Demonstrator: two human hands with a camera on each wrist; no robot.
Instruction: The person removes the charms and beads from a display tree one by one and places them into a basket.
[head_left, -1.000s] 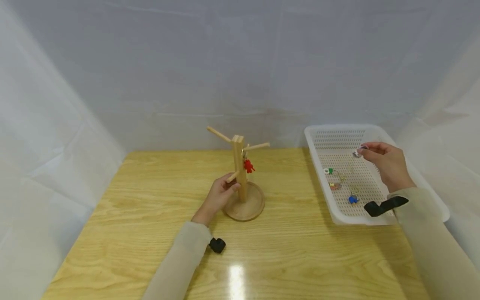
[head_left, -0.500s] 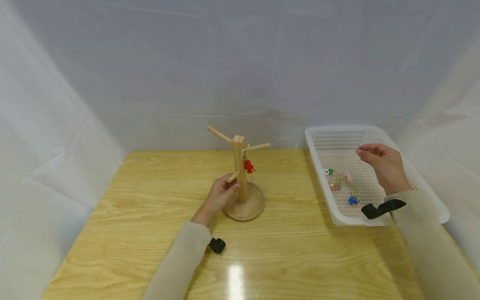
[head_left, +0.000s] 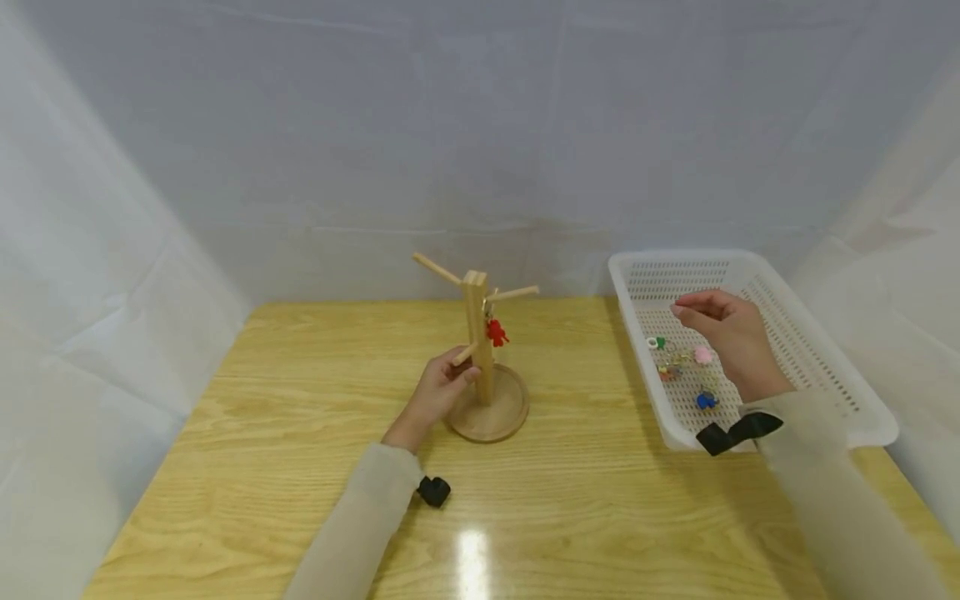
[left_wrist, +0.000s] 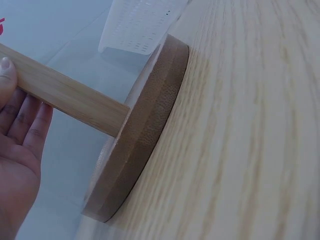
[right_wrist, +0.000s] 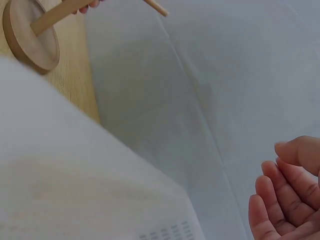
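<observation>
My left hand (head_left: pixel 442 387) grips the upright post of a wooden stand (head_left: pixel 481 333) with thumb and fingers, just under a low front peg. The stand has a round base (left_wrist: pixel 145 127) on the table and several pegs. A red keychain (head_left: pixel 497 332) hangs at its right peg. Over the white basket (head_left: pixel 656 412), my right hand (head_left: pixel 731 337) is held in the air, fingers loosely bent; in the right wrist view nothing lies between thumb and fingers. Below it in the basket are a pink charm (head_left: pixel 702 356), a blue charm (head_left: pixel 706 401) and a green one (head_left: pixel 660 342).
More small orange and yellow pieces (head_left: pixel 670 372) with gold chains lie in the basket's left part. White sheeting (head_left: pixel 480 150) encloses the wooden table (head_left: pixel 315 358) at the back and both sides. Black wrist mounts (head_left: pixel 434 491) sit on both sleeves.
My right hand has let go of a small keychain and moved left over the basket. A pink charm now shows in the basket. The left hand stays on the post.
</observation>
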